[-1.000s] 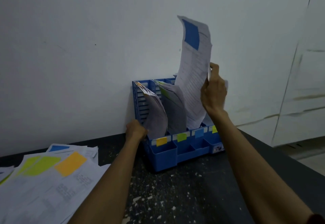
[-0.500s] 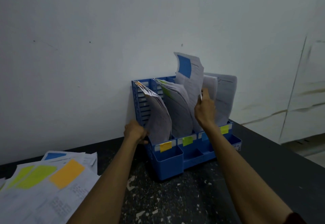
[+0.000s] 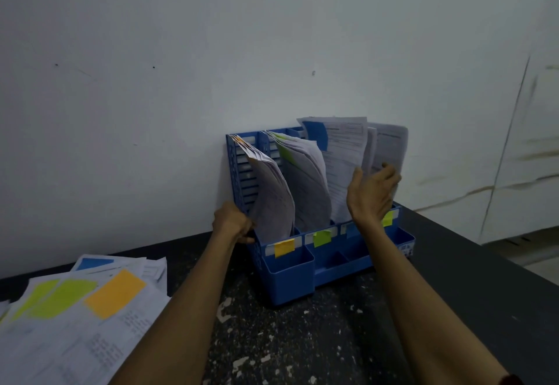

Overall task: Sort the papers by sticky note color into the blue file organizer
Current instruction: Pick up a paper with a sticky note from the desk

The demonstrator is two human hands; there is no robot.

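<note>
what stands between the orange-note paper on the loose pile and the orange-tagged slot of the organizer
Only the person's left arm: it crosses the table between the orange-note paper and the blue file organizer, the left hand gripping the organizer's left wall beside that slot. Nothing else visible.

A black countertop [image 3: 302, 339] flecked with pale specks meets a plain white wall [image 3: 181, 82]; a scuffed white panel [image 3: 538, 172] stands right.

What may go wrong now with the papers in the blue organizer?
The white sheet with the blue sticky note stands tall and curved in the blue plastic file organizer; it may flop over once the right hand leaves. The left hand grips the organizer's side; if it lets go, the loaded organizer might tip.
</note>
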